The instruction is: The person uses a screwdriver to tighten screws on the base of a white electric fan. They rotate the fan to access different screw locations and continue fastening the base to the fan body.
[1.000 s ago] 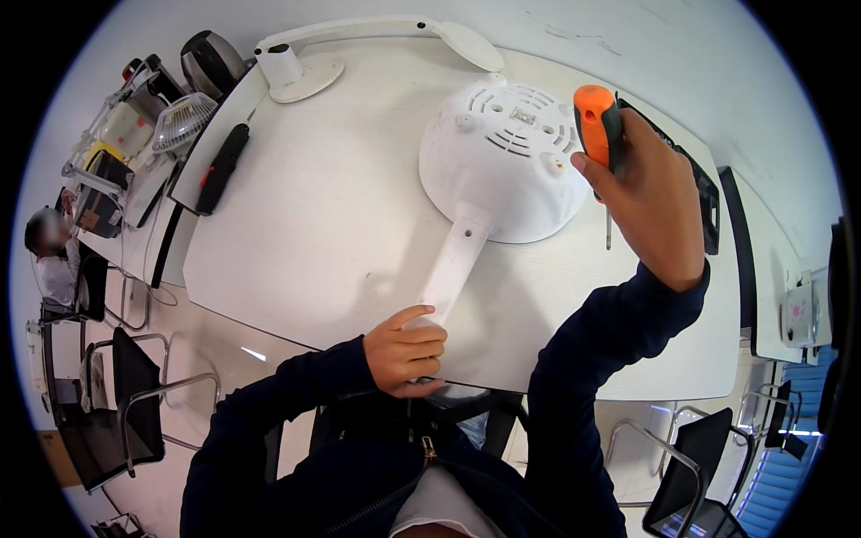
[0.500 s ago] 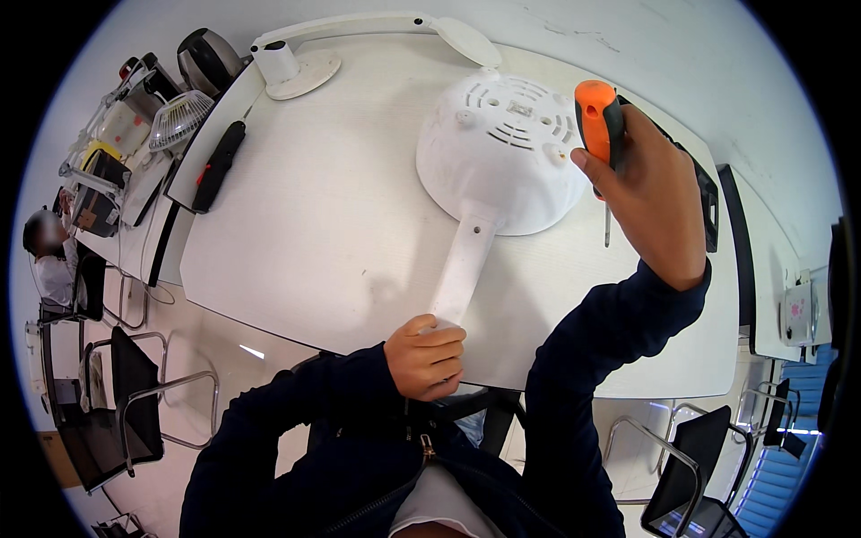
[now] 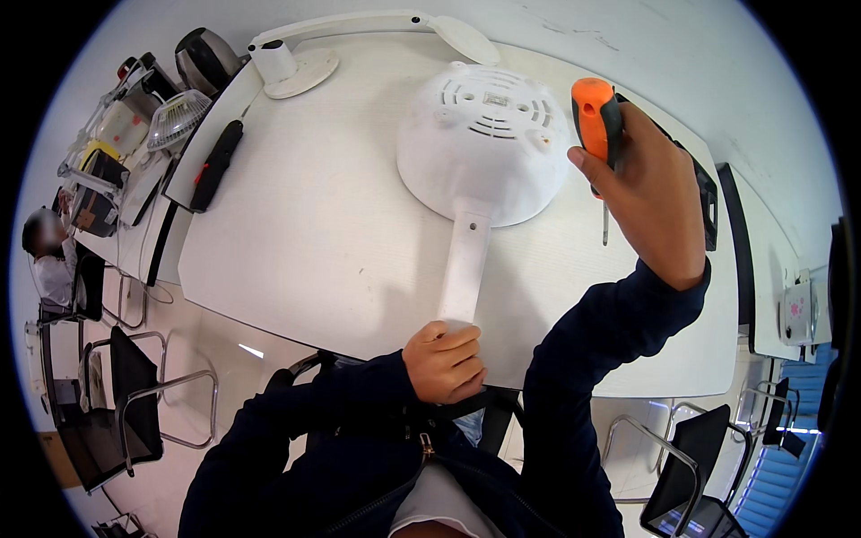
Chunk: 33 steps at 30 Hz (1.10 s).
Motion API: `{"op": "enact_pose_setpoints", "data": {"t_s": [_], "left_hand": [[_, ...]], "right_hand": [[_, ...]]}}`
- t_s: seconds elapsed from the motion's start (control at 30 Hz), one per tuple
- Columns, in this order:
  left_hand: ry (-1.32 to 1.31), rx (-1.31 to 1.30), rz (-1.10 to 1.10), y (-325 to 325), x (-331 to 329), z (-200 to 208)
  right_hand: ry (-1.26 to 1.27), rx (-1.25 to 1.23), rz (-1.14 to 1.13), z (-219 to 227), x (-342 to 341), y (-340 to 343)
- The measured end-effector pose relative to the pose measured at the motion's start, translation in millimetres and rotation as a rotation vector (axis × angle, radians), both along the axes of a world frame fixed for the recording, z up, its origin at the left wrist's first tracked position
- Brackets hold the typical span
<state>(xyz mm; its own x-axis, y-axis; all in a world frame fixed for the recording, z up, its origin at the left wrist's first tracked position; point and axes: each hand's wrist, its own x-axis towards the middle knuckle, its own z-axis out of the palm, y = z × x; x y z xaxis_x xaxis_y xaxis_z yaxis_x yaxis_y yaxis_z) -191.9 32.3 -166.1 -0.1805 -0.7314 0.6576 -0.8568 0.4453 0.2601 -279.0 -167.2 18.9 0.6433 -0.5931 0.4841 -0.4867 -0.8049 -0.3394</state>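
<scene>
An upturned white electric pot (image 3: pixel 484 166) lies on the white table, its slotted base facing up with small round feet and holes. Its long straight handle (image 3: pixel 465 269) points toward me and has a small dark screw hole near the bowl. My left hand (image 3: pixel 444 363) is closed around the handle's end at the table's front edge. To the right of the bowl, my right hand (image 3: pixel 659 193) grips an orange-and-black screwdriver (image 3: pixel 594 121), its shaft pointing down and apart from the pot. Part of the screwdriver's grip is hidden by my fingers.
A white desk lamp (image 3: pixel 303 73) stands at the back left, its arm reaching behind the pot. A black cordless screwdriver (image 3: pixel 217 168) lies at the left edge. A black case (image 3: pixel 709 211) is partly behind my right hand. Chairs (image 3: pixel 691 462) stand around; a person (image 3: pixel 54 260) sits far left.
The pot has turned a little: its bowl has moved left, away from the screwdriver, while the handle's end and my left hand have shifted right. My right hand has barely moved.
</scene>
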Motion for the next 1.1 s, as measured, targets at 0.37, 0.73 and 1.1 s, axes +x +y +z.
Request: {"op": "enact_pose_setpoints", "data": {"t_s": [0.37, 0.73, 1.1], "left_hand": [[0.025, 0.034, 0.016, 2, 0, 1], [0.013, 0.025, -0.008, -7, 24, 2], [0.268, 0.366, -0.322, -7, 36, 19]], "right_hand": [[-0.012, 0.008, 0.067, -2, 7, 1], [-0.127, 0.119, 0.268, -2, 19, 4], [-0.239, 0.151, 0.471, -13, 49, 2]]}}
